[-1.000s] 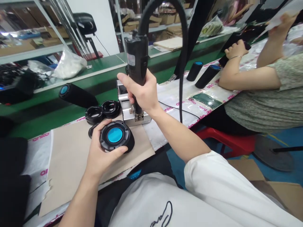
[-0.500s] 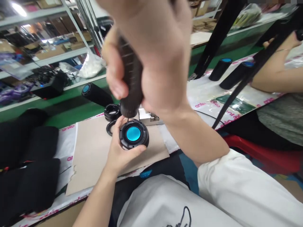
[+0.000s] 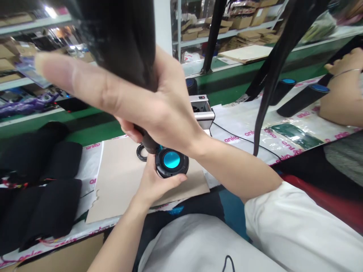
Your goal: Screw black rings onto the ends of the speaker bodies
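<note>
A black electric screwdriver [image 3: 121, 41] fills the upper middle of the view, its body tilted and slightly blurred. My right hand [image 3: 159, 102] is wrapped round it, with the thumb stretched out to the left. The nose of the tool points down at the back left rim of a round black speaker end [image 3: 172, 160] with a shiny blue disc in its centre. My left hand [image 3: 159, 185] grips this speaker from the left and front, thumb along the near rim. Whether the bit touches the rim is hidden. Behind my left fingers lies a black ring [image 3: 141, 152], partly covered.
A cardboard sheet [image 3: 116, 181] covers the bench under the speaker. Black cloth-covered cylinders [image 3: 61, 207] lie at left. A silver box [image 3: 205, 113] with a cable stands behind my right wrist. Two blue-topped cylinders [image 3: 303, 100] and another person's arm [image 3: 343, 94] are at right.
The view has swung to the right. My right hand has rolled on the screwdriver, so its thumb now stretches leftward and the tool's body leans up-left. My left hand still holds the speaker.
</note>
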Tool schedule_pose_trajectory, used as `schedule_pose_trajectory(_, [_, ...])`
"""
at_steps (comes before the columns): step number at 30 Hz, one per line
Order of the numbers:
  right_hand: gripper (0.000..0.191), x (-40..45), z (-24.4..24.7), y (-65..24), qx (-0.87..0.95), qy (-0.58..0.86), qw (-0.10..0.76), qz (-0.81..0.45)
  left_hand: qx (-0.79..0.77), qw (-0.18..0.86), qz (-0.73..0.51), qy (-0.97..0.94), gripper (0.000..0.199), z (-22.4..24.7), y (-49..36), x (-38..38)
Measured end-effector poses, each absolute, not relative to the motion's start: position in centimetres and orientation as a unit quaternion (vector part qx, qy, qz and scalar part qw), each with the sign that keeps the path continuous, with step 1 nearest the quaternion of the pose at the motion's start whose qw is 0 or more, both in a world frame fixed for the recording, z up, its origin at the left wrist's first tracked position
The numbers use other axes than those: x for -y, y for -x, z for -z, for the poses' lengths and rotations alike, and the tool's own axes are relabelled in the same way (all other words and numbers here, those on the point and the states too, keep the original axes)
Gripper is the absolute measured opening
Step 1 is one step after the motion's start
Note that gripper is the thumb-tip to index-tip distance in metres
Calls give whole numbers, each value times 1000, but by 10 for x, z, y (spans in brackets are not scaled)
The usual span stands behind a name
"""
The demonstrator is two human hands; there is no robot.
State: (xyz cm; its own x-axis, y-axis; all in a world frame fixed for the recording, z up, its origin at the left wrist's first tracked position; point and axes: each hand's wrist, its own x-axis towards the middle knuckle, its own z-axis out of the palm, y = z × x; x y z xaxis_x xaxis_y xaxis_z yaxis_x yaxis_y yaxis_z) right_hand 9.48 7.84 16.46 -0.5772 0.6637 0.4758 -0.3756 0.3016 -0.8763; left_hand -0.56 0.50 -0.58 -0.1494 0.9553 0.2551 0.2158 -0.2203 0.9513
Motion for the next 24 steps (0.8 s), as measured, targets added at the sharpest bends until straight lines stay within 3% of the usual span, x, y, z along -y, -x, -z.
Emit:
schedule_pose_trajectory(3, [56, -77, -165, -89, 680, 100, 419, -593, -528, 337, -559, -543, 98, 8, 4, -4])
schedule_pose_trajectory(7, [22, -73, -162, -86, 653, 105, 456, -596, -508, 348, -581, -532, 107, 9, 1, -4])
schedule_pose_trajectory(12, [34, -77, -154, -84, 660, 44, 431, -615, -473, 396, -594, -516, 115, 7, -1, -3])
schedule_pose_trajectory(15, [29, -83, -150, -84, 667, 37, 393, -632, -455, 414, -598, -514, 121, 6, -2, -5])
schedule_pose_trajectory(18, [31, -88, -147, -83, 645, 49, 406, -646, -438, 422, -602, -518, 126, 3, -1, -10])
schedule_pose_trajectory(24, [28, -92, -140, -82, 633, 36, 410, -656, -400, 423, -618, -528, 120, -5, 1, -16])
